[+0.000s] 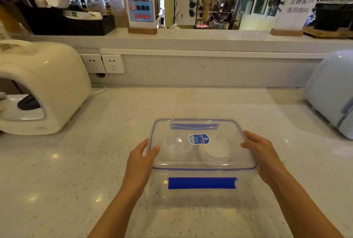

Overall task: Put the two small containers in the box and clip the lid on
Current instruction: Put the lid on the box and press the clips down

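A clear plastic box (202, 197) stands on the counter in front of me, with a blue clip (202, 183) folded down on its near side. Its clear lid (236, 138), with a blue-edged rim and a small blue sticker, lies on top of the box. Two small containers show through the lid: a clear one (176, 147) on the left and a white one (214, 151) on the right. My left hand (142, 158) grips the lid's left edge, thumb on top. My right hand (261, 154) grips the right edge. A second blue clip (193, 126) shows at the far side.
A cream machine (44, 85) stands at the left, a pale blue appliance (332, 92) at the right. Wall sockets (104, 64) sit under a raised ledge (191, 39) that carries two sign stands and a black tray.
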Tool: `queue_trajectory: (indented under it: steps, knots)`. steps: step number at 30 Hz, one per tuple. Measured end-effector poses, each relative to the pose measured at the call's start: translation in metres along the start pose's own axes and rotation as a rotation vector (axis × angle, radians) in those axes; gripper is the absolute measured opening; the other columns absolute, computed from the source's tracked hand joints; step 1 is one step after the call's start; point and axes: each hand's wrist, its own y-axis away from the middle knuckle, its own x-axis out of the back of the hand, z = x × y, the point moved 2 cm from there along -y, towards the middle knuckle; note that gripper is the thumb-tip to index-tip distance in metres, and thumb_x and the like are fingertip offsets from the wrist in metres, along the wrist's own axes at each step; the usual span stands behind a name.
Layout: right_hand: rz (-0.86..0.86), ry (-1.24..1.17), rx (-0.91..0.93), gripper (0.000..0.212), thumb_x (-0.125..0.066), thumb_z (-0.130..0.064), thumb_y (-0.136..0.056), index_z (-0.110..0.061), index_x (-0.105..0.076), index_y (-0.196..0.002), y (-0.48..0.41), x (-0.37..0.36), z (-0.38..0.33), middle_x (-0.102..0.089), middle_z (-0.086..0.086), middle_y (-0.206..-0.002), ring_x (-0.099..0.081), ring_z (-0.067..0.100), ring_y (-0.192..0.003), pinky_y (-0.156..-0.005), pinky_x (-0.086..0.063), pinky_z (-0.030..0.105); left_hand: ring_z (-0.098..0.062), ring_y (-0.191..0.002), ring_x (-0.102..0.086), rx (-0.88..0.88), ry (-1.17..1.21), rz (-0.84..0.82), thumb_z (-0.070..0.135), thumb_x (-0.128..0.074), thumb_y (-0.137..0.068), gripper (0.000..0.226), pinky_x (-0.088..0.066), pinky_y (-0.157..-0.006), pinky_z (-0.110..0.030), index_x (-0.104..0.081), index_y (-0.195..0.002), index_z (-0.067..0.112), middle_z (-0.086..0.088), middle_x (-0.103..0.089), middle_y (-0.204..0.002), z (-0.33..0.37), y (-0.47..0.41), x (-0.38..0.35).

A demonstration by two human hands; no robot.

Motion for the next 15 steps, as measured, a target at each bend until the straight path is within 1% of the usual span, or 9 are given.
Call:
queue_trajectory:
  steps: [3, 4, 5, 6, 7, 8, 10, 12, 15]
  knots:
    - [0.022, -0.015, -0.017, 0.029, -0.050, -0.012, -0.084, -0.019, -0.056, -0.111, 0.000, -0.001, 0.006, -0.064, 0.000, -0.100, -0.063, 0.022, -0.085, -0.053, -0.054, 0.030, -0.007, -0.087, -0.064, -0.064, -0.113, -0.003, 0.038, -0.046, -0.092, 0.026, -0.054, -0.056, -0.015, -0.047, -0.117, 0.031, 0.003, -0.060, -0.118, -0.004, 0.006, -0.004]
    - [0.029, -0.018, -0.023, 0.032, -0.050, -0.013, -0.085, -0.021, -0.053, -0.116, 0.000, -0.002, 0.008, -0.063, -0.003, -0.101, -0.062, 0.020, -0.085, -0.054, -0.054, 0.029, -0.005, -0.089, -0.062, -0.081, -0.177, 0.000, 0.038, -0.043, -0.092, 0.026, -0.053, -0.058, -0.013, -0.042, -0.118, 0.036, 0.003, -0.057, -0.122, -0.003, 0.008, -0.005]
    - [0.033, -0.014, -0.028, 0.036, -0.050, -0.014, -0.085, -0.022, -0.050, -0.120, 0.001, -0.002, 0.009, -0.061, -0.003, -0.104, -0.061, 0.018, -0.085, -0.055, -0.053, 0.029, -0.006, -0.101, -0.059, -0.107, -0.277, 0.008, 0.039, -0.042, -0.093, 0.033, -0.055, -0.071, -0.019, -0.037, -0.126, 0.036, 0.003, -0.052, -0.131, -0.003, 0.008, -0.005]
    - [0.033, 0.004, -0.032, 0.039, -0.050, -0.015, -0.086, -0.023, -0.047, -0.123, 0.001, -0.002, 0.009, -0.060, -0.001, -0.111, -0.060, 0.018, -0.087, -0.056, -0.054, 0.030, -0.012, -0.119, -0.050, -0.143, -0.405, 0.022, 0.039, -0.040, -0.094, 0.044, -0.050, -0.090, -0.030, -0.030, -0.136, 0.033, 0.002, -0.041, -0.143, -0.002, 0.006, -0.004]
    - [0.034, 0.044, -0.034, 0.041, -0.051, -0.015, -0.086, -0.024, -0.045, -0.126, 0.000, -0.001, 0.008, -0.056, 0.002, -0.121, -0.060, 0.018, -0.092, -0.061, -0.055, 0.033, -0.016, -0.133, -0.035, -0.202, -0.548, 0.042, 0.040, -0.040, -0.093, 0.053, -0.035, -0.106, -0.038, -0.022, -0.142, 0.029, 0.003, -0.029, -0.151, 0.002, 0.004, -0.002]
    - [0.039, 0.114, -0.027, 0.045, -0.051, -0.016, -0.086, -0.025, -0.041, -0.129, -0.002, 0.000, 0.006, -0.051, 0.004, -0.130, -0.058, 0.022, -0.100, -0.069, -0.057, 0.040, -0.017, -0.140, -0.021, -0.282, -0.676, 0.056, 0.041, -0.040, -0.093, 0.059, -0.020, -0.111, -0.039, -0.016, -0.144, 0.027, 0.004, -0.020, -0.155, 0.008, 0.002, -0.001]
    - [0.034, 0.299, 0.030, 0.050, -0.052, -0.021, -0.087, -0.030, -0.034, -0.133, -0.007, 0.002, -0.001, -0.039, 0.003, -0.143, -0.046, 0.028, -0.120, -0.089, -0.049, 0.051, -0.015, -0.143, -0.008, -0.429, -0.860, 0.030, 0.047, -0.039, -0.091, 0.063, -0.004, -0.110, -0.033, -0.014, -0.145, 0.027, 0.006, -0.014, -0.156, 0.022, -0.005, -0.004]
    - [-0.022, 0.432, 0.105, 0.053, -0.053, -0.031, -0.086, -0.034, -0.031, -0.134, -0.012, 0.000, -0.011, -0.033, 0.001, -0.147, -0.038, 0.028, -0.127, -0.097, -0.041, 0.051, -0.015, -0.144, -0.003, -0.490, -0.988, -0.062, 0.057, -0.034, -0.088, 0.066, -0.002, -0.109, -0.032, -0.014, -0.145, 0.029, 0.006, -0.012, -0.157, 0.035, -0.013, -0.016]
    - [-0.163, 0.622, 0.131, 0.058, -0.047, -0.042, -0.086, -0.032, -0.024, -0.137, -0.024, -0.010, -0.019, -0.024, -0.002, -0.152, -0.029, 0.024, -0.135, -0.106, -0.032, 0.049, -0.019, -0.144, 0.004, -0.458, -1.134, -0.217, 0.069, -0.022, -0.083, 0.073, -0.002, -0.114, -0.041, -0.008, -0.145, 0.033, 0.005, -0.002, -0.158, 0.040, -0.023, -0.039]
